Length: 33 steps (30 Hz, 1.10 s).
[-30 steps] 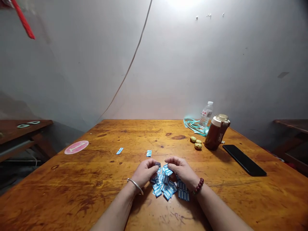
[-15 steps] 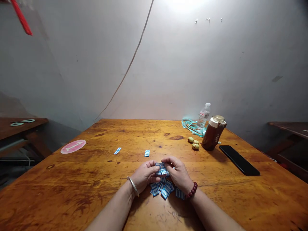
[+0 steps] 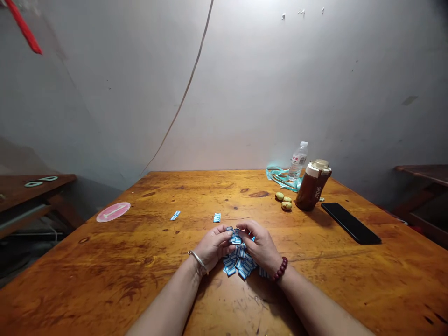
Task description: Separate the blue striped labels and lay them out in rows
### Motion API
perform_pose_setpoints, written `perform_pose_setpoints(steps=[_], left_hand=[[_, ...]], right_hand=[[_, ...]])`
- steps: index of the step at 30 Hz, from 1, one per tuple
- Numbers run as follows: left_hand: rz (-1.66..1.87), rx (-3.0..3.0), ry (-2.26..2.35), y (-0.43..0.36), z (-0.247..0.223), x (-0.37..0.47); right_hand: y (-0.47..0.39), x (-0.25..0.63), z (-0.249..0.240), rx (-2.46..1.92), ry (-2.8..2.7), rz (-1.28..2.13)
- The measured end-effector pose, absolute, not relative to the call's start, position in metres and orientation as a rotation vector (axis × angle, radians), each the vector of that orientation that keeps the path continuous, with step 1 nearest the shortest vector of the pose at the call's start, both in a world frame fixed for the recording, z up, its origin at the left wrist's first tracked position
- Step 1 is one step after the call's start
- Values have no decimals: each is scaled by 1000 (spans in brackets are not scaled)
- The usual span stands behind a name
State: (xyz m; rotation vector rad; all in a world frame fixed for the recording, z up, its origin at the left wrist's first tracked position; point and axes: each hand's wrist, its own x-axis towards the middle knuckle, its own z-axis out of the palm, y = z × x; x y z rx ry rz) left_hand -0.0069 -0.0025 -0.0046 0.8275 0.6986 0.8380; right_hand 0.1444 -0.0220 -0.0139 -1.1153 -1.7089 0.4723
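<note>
My left hand [image 3: 211,246] pinches a small blue-and-white card [image 3: 229,229] between thumb and fingertips. Opposite it, my right hand [image 3: 262,247] has its fingers closed around the edge of several like cards [image 3: 236,238]; its inner fingers are partly hidden. Under both hands lies a loose pile of the same blue-and-white cards [image 3: 245,267], some of it covered by the right palm. Farther off on the table, one striped piece [image 3: 175,215] lies to the left, and a blue-and-white piece [image 3: 217,217] lies just beyond my fingers.
The wooden table [image 3: 140,280] bears a pink round sign [image 3: 113,212] at left. To the right are a brown sports bottle [image 3: 311,186], several yellowish egg-shaped things [image 3: 286,206], a black phone [image 3: 351,223], a clear water bottle [image 3: 297,161] and a turquoise ribbon [image 3: 276,177].
The view has shifted slightly. Between my fingers, one card in the left hand now stands a little apart from those at the right fingertips. The pieces on the table stay in place.
</note>
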Motion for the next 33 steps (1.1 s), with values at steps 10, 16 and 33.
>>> perform_pose_setpoints(steps=[10, 16, 33], left_hand=[[847, 805, 699, -4, -7, -5], [899, 825, 777, -4, -7, -2], [978, 781, 872, 1, -9, -3]], right_hand=[[-25, 144, -9, -1174, -1653, 531], [-25, 146, -7, -1198, -1593, 590], [-13, 150, -9, -1079, -1133, 1123]])
